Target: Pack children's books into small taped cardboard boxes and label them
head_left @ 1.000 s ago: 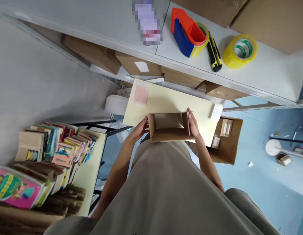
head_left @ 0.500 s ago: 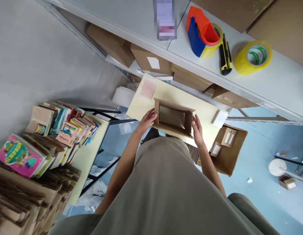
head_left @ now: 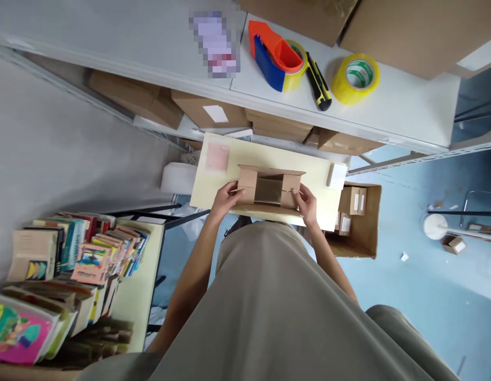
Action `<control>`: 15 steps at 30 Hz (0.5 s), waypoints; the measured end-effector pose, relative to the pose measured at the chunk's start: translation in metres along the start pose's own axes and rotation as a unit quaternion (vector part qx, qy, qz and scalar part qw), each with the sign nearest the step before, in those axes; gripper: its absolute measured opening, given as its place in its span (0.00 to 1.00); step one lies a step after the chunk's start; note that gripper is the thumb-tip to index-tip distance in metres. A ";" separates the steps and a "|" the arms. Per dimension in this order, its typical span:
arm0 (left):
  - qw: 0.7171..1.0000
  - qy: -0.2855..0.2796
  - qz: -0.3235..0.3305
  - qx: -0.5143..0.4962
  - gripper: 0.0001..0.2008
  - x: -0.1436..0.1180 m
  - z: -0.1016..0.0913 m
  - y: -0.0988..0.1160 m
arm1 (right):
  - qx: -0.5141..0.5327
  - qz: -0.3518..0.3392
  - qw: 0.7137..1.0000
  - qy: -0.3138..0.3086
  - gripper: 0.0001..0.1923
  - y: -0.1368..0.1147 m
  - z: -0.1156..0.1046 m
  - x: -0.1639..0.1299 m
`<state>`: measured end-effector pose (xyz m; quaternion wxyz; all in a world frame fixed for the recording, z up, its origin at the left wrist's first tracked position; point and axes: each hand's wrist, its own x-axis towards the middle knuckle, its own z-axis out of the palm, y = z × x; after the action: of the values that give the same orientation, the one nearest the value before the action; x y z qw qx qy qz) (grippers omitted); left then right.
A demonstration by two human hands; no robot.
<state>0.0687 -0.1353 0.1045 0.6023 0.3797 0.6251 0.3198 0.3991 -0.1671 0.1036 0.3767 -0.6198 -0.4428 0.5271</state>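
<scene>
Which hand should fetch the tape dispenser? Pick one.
Right, probably. The tape dispenser sits on the shelf, up and slightly right of the cardboard box; the right hand is nearer than the left hand.

Box side flaps now infolded.

From my end the feed is bright and evenly lit with soft, diffuse light, so I get only faint shadows: a dim band beneath the grey shelf above my hands, and mild shade under the small cardboard box between my left hand and right hand. There is no harsh glare, only a pale sheen on the yellow tape roll up and to the right of my right hand. The wide lens bends straight lines hard toward the edges, the books far left of my left hand look soft and stretched, and a pixelated patch sits on the shelf above it.
</scene>
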 end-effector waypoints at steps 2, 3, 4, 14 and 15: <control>1.000 -0.005 0.003 0.019 0.38 0.006 -0.002 0.001 | 0.003 0.004 1.000 0.018 0.49 -0.002 0.001 0.001; 1.000 -0.009 0.006 0.026 0.37 0.008 -0.003 0.002 | 0.004 0.006 0.999 0.033 0.48 -0.002 0.002 0.002; 0.999 -0.013 0.010 0.032 0.36 0.011 -0.004 0.001 | 0.000 0.006 0.999 0.041 0.47 -0.003 0.003 0.003; 0.995 -0.024 0.018 0.093 0.34 0.023 -0.013 0.002 | -0.057 0.025 0.995 0.076 0.48 -0.010 0.002 0.005; 0.994 -0.031 0.025 0.100 0.35 0.019 -0.019 0.003 | -0.071 0.022 0.994 0.082 0.46 -0.012 -0.003 -0.001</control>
<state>0.0508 -0.1164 0.0984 0.5722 0.4629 0.6256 0.2587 0.4004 -0.1638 0.1157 0.3552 -0.6958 -0.4331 0.4495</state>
